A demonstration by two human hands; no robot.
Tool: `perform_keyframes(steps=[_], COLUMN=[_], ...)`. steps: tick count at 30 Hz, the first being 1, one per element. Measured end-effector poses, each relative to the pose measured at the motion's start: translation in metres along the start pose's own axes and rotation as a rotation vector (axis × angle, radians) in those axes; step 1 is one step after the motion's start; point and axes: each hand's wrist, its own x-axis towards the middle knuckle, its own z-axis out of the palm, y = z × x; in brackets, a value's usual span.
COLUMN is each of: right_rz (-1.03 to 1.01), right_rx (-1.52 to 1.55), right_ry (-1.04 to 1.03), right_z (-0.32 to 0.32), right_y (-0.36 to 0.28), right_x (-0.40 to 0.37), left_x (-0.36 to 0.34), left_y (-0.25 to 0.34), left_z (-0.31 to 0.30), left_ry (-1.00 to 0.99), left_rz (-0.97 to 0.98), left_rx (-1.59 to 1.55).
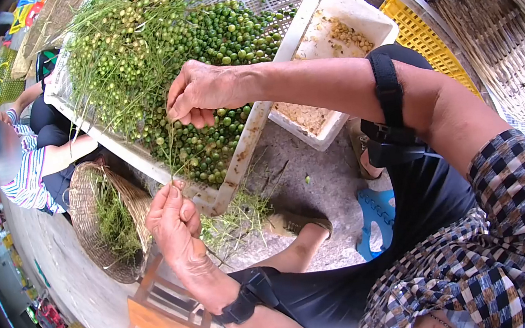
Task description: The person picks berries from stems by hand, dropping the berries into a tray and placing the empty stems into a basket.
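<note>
My left hand [174,220] is closed in a pinch on the lower end of a thin green stem [171,151], just outside the crate's near edge. Higher up, my right hand [195,93] is curled over the white plastic crate [257,128], its thumb and fingers pinched near the stem's upper part. Whether anything else is inside those fingers is hidden. Loose green berries [234,30] fill the crate's middle and lower corner. A tangled heap of stems with berries [126,55] covers its left side.
A white tray [384,26] with pale bits stands beside the crate. Left are a wicker basket [86,222] of stripped stems, a wooden stool [164,322] and another person [23,157] reaching toward the crate. Cut stems [234,225] litter the floor. A yellow crate [422,34] stands right.
</note>
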Motion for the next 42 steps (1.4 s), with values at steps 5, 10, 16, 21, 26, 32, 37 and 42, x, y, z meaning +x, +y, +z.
perform_keyframes(steps=[5,10,16,21,26,32,37,42], right_rz=[-0.026,0.046,-0.006,-0.821,0.127,0.007,-0.073,-0.047], right_rx=[-0.151,0.229,0.232,-0.901,0.078,0.109,0.069,-0.041], right_ry=[0.133,-0.159,-0.273,-0.098,-0.226,-0.262,-0.119,-0.212], right_z=[-0.018,-0.004,0.005,-0.013,0.005,0.017,0.005,0.017], right_y=[0.022,0.02,0.019,0.044,0.019,0.026,0.031,0.017], right_x=[0.017,0.004,0.007,0.028,-0.003,0.001,0.008,-0.005], left_x=[-0.005,-0.006,-0.01,-0.008,-0.007,-0.012,-0.006,-0.004], left_y=[0.003,0.006,0.007,0.009,0.009,0.008,0.005,0.004], left_z=[0.004,0.006,0.014,0.01,0.011,0.021,0.009,0.006], left_ry=[0.009,-0.079,-0.05,-0.098,-0.048,0.094,0.03,0.099], left_rz=[-0.034,-0.066,-0.077,-0.109,-0.091,-0.028,-0.068,-0.008], left_rx=[-0.052,-0.055,-0.019,-0.068,-0.147,-0.067,-0.103,-0.098])
